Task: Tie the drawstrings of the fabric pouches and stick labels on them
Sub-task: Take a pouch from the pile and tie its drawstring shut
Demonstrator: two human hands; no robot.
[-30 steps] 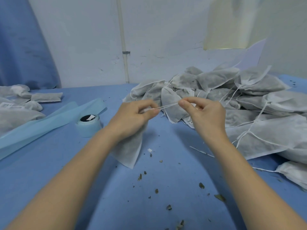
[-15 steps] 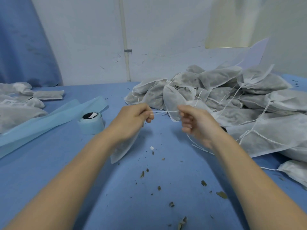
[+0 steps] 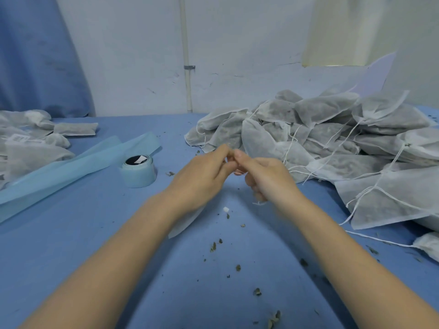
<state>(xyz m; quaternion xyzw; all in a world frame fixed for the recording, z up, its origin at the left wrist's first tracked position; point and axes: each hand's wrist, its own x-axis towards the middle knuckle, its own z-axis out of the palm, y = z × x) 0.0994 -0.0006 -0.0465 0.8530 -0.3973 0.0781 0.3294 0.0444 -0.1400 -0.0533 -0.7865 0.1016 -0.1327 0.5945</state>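
My left hand (image 3: 202, 176) holds a white fabric pouch (image 3: 184, 224) that hangs below it, mostly hidden by the wrist. My right hand (image 3: 263, 179) meets the left at the fingertips, and both pinch the thin white drawstring (image 3: 240, 171) between them. A short string end trails under the right hand. A roll of light blue label backing (image 3: 137, 172) stands left of my hands on the blue table (image 3: 95, 233).
A large heap of filled grey pouches (image 3: 332, 143) with loose strings covers the right side. More pouches (image 3: 31, 143), one with a label, lie at the far left beside a long strip of blue backing paper (image 3: 78, 167). Dried herb crumbs (image 3: 213, 246) dot the table.
My hands were apart with the drawstring stretched between them; now they have come together at the fingertips. The pouch has dropped lower under my left wrist.
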